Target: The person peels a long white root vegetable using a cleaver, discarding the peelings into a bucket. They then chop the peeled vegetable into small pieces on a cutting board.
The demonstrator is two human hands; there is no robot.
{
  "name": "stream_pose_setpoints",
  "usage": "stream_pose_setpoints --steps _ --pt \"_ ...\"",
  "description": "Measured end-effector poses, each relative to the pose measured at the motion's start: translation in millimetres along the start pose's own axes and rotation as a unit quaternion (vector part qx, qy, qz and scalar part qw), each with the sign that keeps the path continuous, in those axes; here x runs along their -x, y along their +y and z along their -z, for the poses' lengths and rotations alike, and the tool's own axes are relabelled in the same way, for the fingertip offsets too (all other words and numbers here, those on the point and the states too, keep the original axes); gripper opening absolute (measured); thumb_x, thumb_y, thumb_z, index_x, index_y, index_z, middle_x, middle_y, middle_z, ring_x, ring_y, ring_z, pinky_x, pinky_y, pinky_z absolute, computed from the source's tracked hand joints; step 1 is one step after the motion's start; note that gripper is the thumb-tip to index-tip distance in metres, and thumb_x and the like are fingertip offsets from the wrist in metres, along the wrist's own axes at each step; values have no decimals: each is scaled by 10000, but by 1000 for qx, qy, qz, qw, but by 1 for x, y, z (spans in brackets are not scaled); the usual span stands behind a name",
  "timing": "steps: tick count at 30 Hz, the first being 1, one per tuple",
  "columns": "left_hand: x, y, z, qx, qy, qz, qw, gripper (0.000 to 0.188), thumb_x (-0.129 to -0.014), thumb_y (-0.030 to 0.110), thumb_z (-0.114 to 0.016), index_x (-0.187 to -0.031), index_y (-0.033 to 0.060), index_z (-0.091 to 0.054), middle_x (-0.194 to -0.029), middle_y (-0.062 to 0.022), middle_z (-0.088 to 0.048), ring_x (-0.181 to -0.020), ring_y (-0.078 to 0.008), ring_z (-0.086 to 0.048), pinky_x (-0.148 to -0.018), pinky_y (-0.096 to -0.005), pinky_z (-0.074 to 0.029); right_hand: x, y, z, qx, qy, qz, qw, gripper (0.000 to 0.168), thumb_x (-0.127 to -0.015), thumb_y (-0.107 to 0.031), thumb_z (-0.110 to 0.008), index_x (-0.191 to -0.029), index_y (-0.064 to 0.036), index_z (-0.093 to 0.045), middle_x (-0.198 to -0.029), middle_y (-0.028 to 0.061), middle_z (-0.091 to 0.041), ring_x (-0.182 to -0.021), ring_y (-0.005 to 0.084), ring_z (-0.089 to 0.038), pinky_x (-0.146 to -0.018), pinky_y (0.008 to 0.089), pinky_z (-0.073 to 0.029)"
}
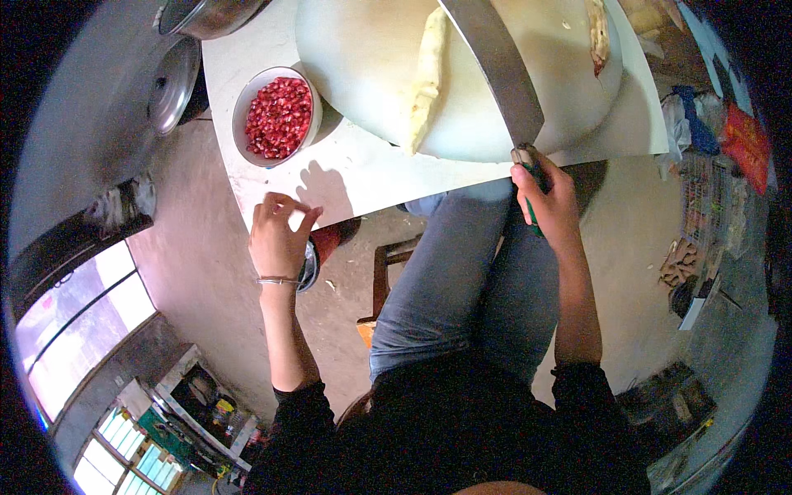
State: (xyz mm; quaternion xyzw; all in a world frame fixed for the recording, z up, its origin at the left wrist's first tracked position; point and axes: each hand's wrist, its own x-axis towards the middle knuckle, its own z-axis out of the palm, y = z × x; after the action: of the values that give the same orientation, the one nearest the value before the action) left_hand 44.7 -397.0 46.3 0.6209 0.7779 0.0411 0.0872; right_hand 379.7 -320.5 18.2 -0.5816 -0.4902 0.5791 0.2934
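Observation:
My right hand (550, 198) grips the green handle of a large knife (504, 74) at the table's front edge. Its broad dark blade slants up and left over a big round pale board (365, 74), and the tip is cut off by the top of the view. Just left of the blade, a peeled pale-yellow root (427, 80) lies lengthwise on the board. My left hand (281, 226) hovers by the table's front left corner, thumb and fingers apart, with nothing visible in it. Beyond it stands a white bowl (240, 111) of red pomegranate seeds (278, 117).
A brownish root piece (598, 40) lies at the board's right side. Metal pots (204, 15) and a lid (176, 86) sit left of the white table (371, 189). Below are a bin (309, 266) and a wooden stool (380, 278). Several brown roots (679, 263) are piled at right.

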Motion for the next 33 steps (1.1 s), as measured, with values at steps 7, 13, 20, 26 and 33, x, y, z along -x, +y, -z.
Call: stream_pose_setpoints --steps 7,13,20,26,33 --pt "-18 43 -1 181 32 -87 979 581 -700 -117 -542 -1233 113 -550 -1108 -130 -549 -1005 -298 -573 -851 -376 -487 2 -4 1 -67 9 27 997 245 -956 -307 -520 -988 -65 -538 -526 -5 -457 -383 62 -394 -355 216 -309" --pt "-70 101 -18 279 158 -178 930 179 -804 91 -642 -981 80 -665 -1048 -92 -591 -931 -298 -566 -820 -376 -463 1 -24 20 -258 12 11 966 230 -945 -310 -526 -1016 -95 -481 -554 20 -478 -368 102 -424 -327 237 -329" --pt "-94 146 -48 253 131 -201 937 432 -770 99 -638 -1195 79 -564 -1244 -103 -550 -1075 -301 -564 -907 -383 -479 -3 -36 48 -124 106 -18 986 144 -900 -213 -604 -929 -97 -524 -689 14 -509 -448 98 -476 -400 224 -352" --pt "-89 162 -48 253 131 -243 927 566 -722 39 -604 -1273 152 -536 -1347 -46 -506 -1056 -276 -600 -845 -364 -524 1 -40 49 51 121 20 991 174 -903 -183 -605 -1008 -54 -552 -697 43 -573 -502 125 -532 -431 268 -402" --pt "-99 169 -46 173 136 -254 942 382 -775 128 -604 -1151 188 -635 -1214 37 -614 -834 -219 -667 -710 -343 -554 15 -69 24 184 160 85 966 438 -889 -294 -619 -1198 -60 -416 -920 271 -637 -846 489 -597 -700 515 -483"
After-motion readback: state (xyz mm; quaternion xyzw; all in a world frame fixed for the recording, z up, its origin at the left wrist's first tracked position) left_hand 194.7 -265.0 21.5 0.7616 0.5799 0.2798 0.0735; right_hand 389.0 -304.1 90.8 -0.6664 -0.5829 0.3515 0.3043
